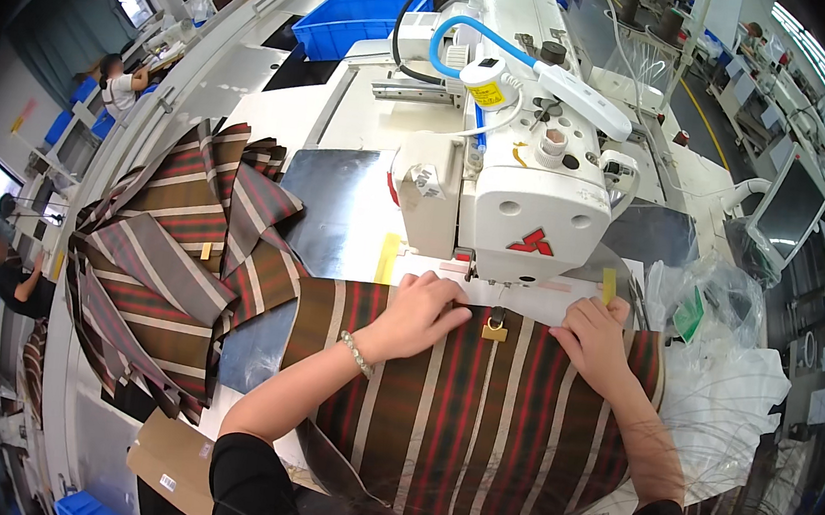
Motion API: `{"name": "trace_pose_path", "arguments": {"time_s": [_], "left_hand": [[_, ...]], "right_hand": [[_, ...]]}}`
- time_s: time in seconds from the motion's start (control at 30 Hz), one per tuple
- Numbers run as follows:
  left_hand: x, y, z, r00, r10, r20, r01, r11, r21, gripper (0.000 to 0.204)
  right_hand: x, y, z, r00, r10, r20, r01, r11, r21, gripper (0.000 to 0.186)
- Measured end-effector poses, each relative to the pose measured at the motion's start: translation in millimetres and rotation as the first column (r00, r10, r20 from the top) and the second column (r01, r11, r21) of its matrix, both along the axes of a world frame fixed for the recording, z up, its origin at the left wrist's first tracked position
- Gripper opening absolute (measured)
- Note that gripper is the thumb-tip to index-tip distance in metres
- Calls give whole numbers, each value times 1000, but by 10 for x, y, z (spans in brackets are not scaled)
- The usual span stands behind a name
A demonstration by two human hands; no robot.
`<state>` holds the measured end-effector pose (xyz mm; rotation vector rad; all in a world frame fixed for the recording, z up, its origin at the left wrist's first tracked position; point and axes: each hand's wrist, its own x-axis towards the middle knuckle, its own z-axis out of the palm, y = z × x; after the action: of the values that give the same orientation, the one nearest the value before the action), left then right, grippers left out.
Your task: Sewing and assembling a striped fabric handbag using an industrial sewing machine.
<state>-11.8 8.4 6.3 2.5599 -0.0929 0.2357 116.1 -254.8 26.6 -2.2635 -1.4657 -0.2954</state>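
A panel of brown fabric [449, 432] with red, green and cream stripes lies across the machine bed in front of me. My left hand [419, 316] grips its far edge, fingers bent over it, a bead bracelet on the wrist. Farther right along that edge, my right hand [597, 339] holds the cloth with curled fingers. Between the hands a gold metal clasp [495, 334] sits on a short dark tab at the fabric's edge. Just beyond rises the white sewing machine head [538, 210], its needle area close above the far edge. My fingertips are partly hidden.
Striped fabric pieces [166, 262] are heaped at left, beside a metal plate [333, 199]. Clear plastic bags [729, 311] and white sheeting [719, 400] lie right. A blue bin [351, 25] stands behind, cardboard [175, 464] near left, a monitor [788, 208] at right. Other people work farther off.
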Motion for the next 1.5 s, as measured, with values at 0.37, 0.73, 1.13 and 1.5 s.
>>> {"name": "trace_pose_path", "arguments": {"time_s": [0.37,0.73,1.13,1.5], "left_hand": [[-280,-261,732,830,-553,73,480,642,-597,23],[-399,-433,792,720,-683,125,536,433,-725,25],[-472,-538,871,709,-683,176,593,442,-674,27],[-441,-567,884,717,-687,119,563,471,-678,27]], "right_hand": [[-664,-256,925,912,272,-307,-190,943,272,16],[-835,-388,976,869,271,-413,-132,934,333,16],[-885,-439,900,847,266,-461,-105,933,345,17],[-816,-437,688,791,268,-551,-54,926,374,23]]}}
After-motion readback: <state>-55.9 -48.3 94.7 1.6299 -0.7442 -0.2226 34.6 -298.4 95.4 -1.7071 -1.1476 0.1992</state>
